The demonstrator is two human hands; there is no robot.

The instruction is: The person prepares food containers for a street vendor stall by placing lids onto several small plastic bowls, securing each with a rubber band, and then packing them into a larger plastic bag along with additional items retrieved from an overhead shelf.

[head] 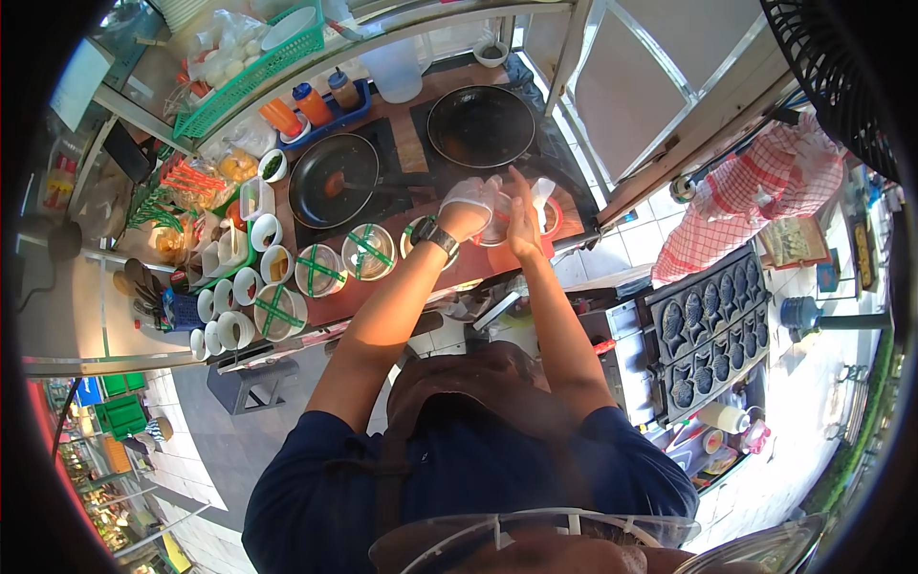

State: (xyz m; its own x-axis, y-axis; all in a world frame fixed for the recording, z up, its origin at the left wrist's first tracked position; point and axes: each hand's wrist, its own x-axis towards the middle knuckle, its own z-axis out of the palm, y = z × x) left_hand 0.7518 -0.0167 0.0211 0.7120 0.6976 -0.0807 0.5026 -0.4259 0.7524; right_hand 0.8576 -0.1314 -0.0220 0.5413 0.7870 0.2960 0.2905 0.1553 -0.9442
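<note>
My left hand [466, 208], in a thin clear glove with a dark watch at the wrist, is closed around one side of a clear plastic container [495, 228]. Against the container's other side rests my right hand [525, 224], its fingers extended upward. Both hands are over the right part of the red-brown counter. Lidded round containers crossed with green tape, such as this one [368, 252], stand in a row left of the hands; one is partly hidden behind my left wrist. Just right of my right hand are a red-rimmed tub [551, 217] and a white handle or scoop [543, 192].
Beyond the hands, a frying pan [481, 126] and another pan [334, 181] with a spatula sit on the stoves. Sauce bottles [313, 105] stand in a blue tray. White bowls [267, 231] crowd the left. A fish-shaped waffle iron [710, 333] and checked cloth [724, 215] are right.
</note>
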